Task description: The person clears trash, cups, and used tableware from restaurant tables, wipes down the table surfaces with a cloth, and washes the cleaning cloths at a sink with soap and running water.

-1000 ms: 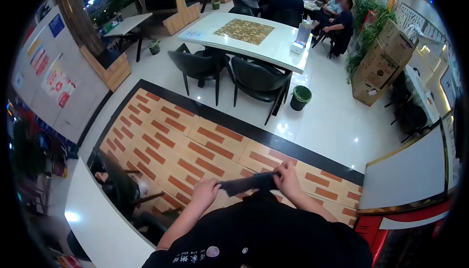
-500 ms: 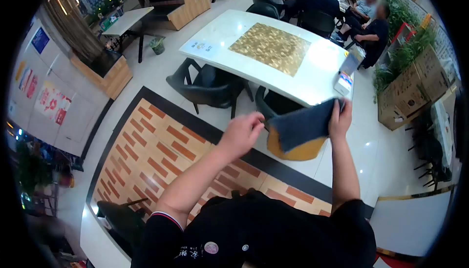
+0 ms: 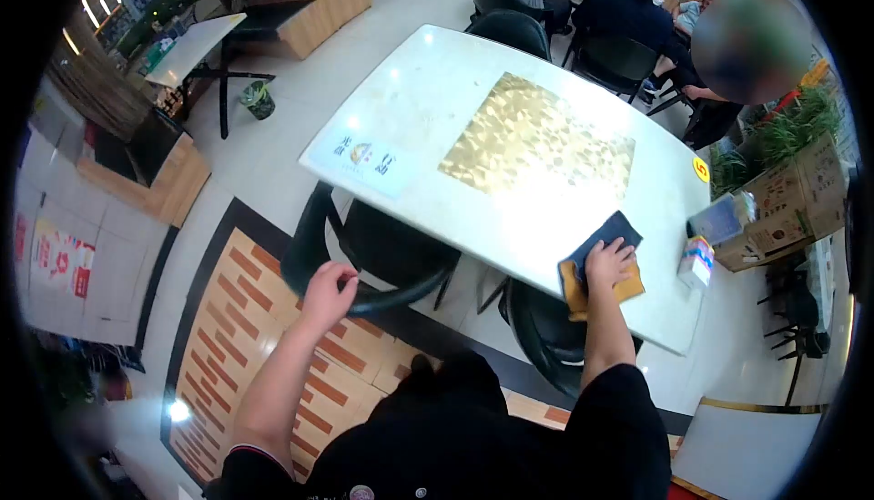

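Note:
My right hand [image 3: 608, 265] lies flat on a two-coloured cloth [image 3: 622, 227], its fingers spread. The cloth is dark blue on top with a mustard-yellow part showing below, and it rests at the near edge of a white table [image 3: 391, 99]. Over a black chair [image 3: 391, 236] hangs my left hand [image 3: 330, 295], fingers loosely bent and apart, with nothing in them. A shiny gold patterned panel [image 3: 537, 140] covers the middle of the tabletop.
A small colourful box [image 3: 696, 263] and a clear holder [image 3: 719, 218] stand at the table's right end. Another black chair [image 3: 546, 327] is tucked below the cloth. Several people sit beyond the table. Cardboard boxes [image 3: 801, 204] and plants [image 3: 792, 131] line the right side.
My right hand has brought the cloth down from mid-air onto the tabletop and flattened on it. My left hand has moved left, away from the cloth. The view has shifted closer to the table.

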Demonstrator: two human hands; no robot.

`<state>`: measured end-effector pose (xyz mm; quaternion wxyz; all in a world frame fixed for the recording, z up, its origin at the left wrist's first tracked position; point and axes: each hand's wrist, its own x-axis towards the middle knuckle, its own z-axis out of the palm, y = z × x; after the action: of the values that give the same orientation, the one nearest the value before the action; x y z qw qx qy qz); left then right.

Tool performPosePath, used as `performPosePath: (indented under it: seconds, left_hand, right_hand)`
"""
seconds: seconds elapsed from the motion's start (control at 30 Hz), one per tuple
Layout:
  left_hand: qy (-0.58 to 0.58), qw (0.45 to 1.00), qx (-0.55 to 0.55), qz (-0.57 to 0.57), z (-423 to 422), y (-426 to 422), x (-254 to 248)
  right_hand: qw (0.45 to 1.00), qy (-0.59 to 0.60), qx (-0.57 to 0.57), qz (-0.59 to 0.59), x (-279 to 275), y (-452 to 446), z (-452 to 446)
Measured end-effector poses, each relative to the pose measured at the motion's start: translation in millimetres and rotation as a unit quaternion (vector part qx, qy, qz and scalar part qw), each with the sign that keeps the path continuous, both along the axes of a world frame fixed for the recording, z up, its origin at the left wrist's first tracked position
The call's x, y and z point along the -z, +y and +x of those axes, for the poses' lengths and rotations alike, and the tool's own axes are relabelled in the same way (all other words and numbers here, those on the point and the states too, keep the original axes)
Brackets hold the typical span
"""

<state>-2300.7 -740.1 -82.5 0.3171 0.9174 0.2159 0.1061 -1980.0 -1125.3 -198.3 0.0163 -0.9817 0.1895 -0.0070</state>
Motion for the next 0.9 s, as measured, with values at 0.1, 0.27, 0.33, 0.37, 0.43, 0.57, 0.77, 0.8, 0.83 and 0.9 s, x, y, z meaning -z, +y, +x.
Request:
performPosePath:
  seconds: [0.1, 0.27, 0.33, 0.37, 0.43, 0.57, 0.77, 0.8, 0.83, 0.9]
  left_hand:
    - [0.058, 0.971, -0.100, -0.210, 50.0, 73.2, 45.5]
    - [0.095, 0.925, -0.369, 0.012, 152.6, 186.6, 99.2]
    - [0.028, 0.873, -0.476, -0.102, 184.4, 214.7, 119.7]
    - [0.035, 0.869, -0.475, -0.137, 196.9, 222.7, 128.6]
    - [0.126, 0.833, -0.535, -0.068, 231.3, 215.5, 121.8]
    - [0.105, 0.840, -0.529, -0.059, 230.3, 218.5, 148.4]
    - [0.087, 0.845, -0.526, -0.039, 234.8, 203.5, 128.7]
    - [0.119, 0.841, -0.526, -0.041, 234.2, 202.6, 125.5]
    - [0.113, 0.840, -0.527, -0.066, 239.1, 203.8, 119.6]
    - [0.107, 0.841, -0.528, -0.043, 232.8, 205.2, 130.1]
  right_hand:
    - [0.997, 0.032, -0.069, 0.003, -12.9, 29.3, 32.7]
    - [0.982, 0.012, -0.185, -0.024, 3.4, 107.0, 151.7]
    - [0.978, -0.009, -0.207, -0.007, 10.3, 143.5, 200.2]
    - [0.979, -0.012, -0.203, -0.010, 12.8, 157.5, 224.1]
    - [0.983, -0.019, -0.182, -0.006, 11.9, 182.9, 264.8]
    - [0.939, -0.094, -0.330, -0.006, 34.3, 262.7, 304.4]
    - [0.903, -0.063, -0.418, 0.069, 19.4, 487.6, 309.9]
    - [0.896, -0.068, -0.431, 0.079, 21.2, 510.3, 315.9]
    - [0.889, -0.073, -0.443, 0.089, 26.8, 534.3, 323.0]
    - [0.871, -0.076, -0.478, 0.082, 32.1, 569.2, 346.5]
